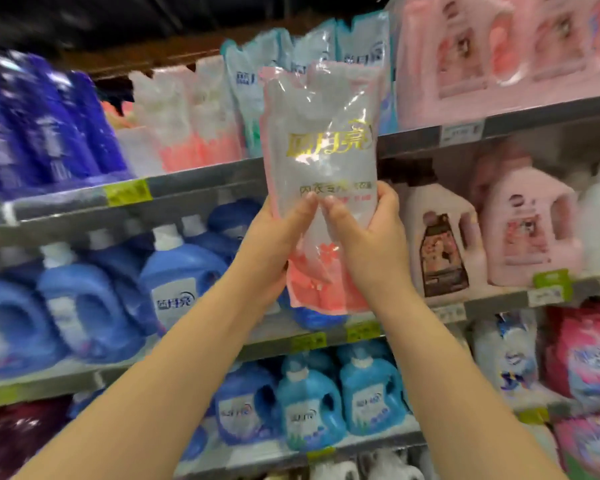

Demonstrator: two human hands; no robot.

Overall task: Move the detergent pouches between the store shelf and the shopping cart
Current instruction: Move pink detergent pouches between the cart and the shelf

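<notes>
A white and pink detergent pouch (321, 161) with gold lettering stands upright in the air in front of the store shelf (201, 183). My left hand (274, 247) grips its lower left side, thumb across the front. My right hand (364, 237) grips its lower right side, thumb also on the front. Behind it on the upper shelf stand more pink pouches (187, 116) and several blue pouches (243, 84). The shopping cart is not in view.
Blue detergent jugs (177, 285) fill the middle shelf on the left, pink jugs (527, 226) the right. Dark blue pouches (49, 126) stand at upper left. Light blue bottles (309, 403) sit on a lower shelf. Yellow and green price tags line the shelf edges.
</notes>
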